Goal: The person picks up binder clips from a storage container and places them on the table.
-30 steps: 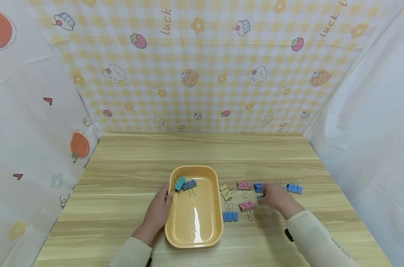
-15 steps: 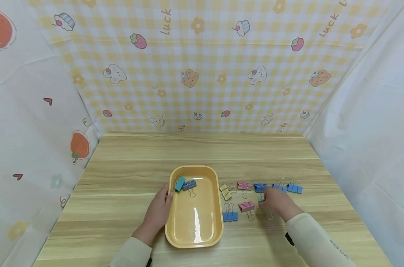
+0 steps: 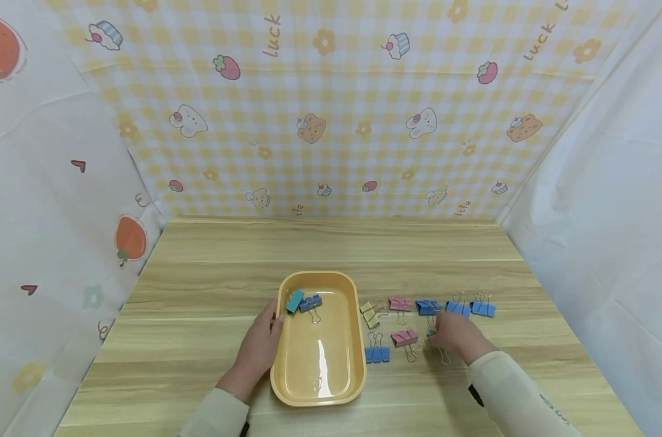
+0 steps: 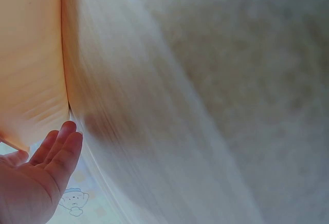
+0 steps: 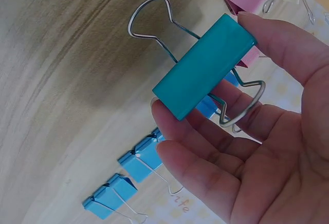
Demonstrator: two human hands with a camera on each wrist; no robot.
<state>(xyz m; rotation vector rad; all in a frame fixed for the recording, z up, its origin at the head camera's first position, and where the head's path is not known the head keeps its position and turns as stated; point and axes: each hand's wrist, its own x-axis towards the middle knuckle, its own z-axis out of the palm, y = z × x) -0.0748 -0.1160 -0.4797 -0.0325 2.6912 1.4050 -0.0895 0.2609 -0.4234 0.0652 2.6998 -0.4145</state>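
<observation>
My right hand (image 3: 458,335) pinches a teal binder clip (image 5: 205,66) by its two ends, thumb on one and a finger on the other. Both wire handles of the clip stand spread out. In the head view the hand hides most of that clip. On the left, my left hand (image 3: 257,341) holds the side of a yellow tray (image 3: 274,370), thumb at the rim and fingers along the outer wall. The left wrist view shows those fingers (image 4: 64,149) fairly straight against the tray. Inside lie a teal binder clip (image 3: 295,301) and a dark blue one (image 3: 311,301).
Right of the tray lie a yellow clip (image 3: 370,315), two pink clips (image 3: 400,304) and several blue clips (image 3: 483,308). One blue clip (image 3: 377,354) is close to the tray's right wall. A patterned cloth (image 3: 331,121) hangs behind the wooden table (image 3: 331,243).
My right hand has moved slightly toward me with the teal clip, uncovering a blue clip behind it. The left hand and tray have stayed in place.
</observation>
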